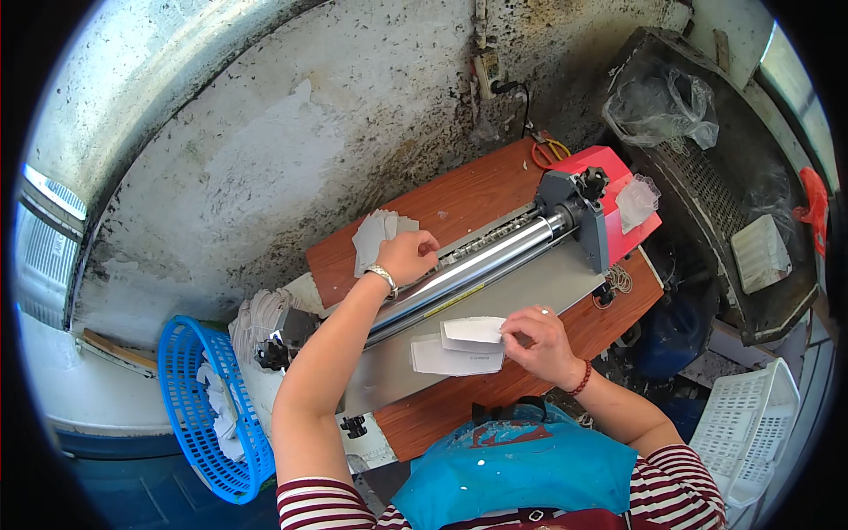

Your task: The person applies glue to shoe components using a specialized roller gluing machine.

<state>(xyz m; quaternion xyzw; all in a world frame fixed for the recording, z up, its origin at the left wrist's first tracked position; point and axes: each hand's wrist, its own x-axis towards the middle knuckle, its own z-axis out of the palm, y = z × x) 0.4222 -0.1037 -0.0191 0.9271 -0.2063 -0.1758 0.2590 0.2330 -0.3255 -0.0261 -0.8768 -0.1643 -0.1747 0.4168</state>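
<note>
Right hand (541, 347): Your thumb and fingers are closed narrow on the right end of the upper white piece (474, 330). This end grip probably serves to leave most of its surface uncovered.
Lower white piece (435, 357): Lies partly beneath the upper one, over the near edge of the metal plate (570, 281). Whether it rests on the plate, you cannot tell.
Left hand (409, 256): Your fingers curl down beside the stack of pale pieces (371, 235); whether they hold one cannot be told.
Stack position: Spread on the bench (477, 181) beyond the roller (503, 250), presumably to sit within your left-hand reach.
Main obstruction: The roller lies between your hands, and your left forearm (325, 362) passes over its left part. Note the exposed bracelet (385, 279) near the roller.
Right limit: The red housing (597, 166) stands at the roller's end, with a crumpled clear bag (636, 205) on it.
Left limit: A pale bundle (258, 320) sits beside the black knob (272, 355).
Blue basket (172, 375): Stands left of the bench, containing white scraps (221, 411).
Outer right: A white basket (740, 424) stands below a dark metal trough (676, 190).
</note>
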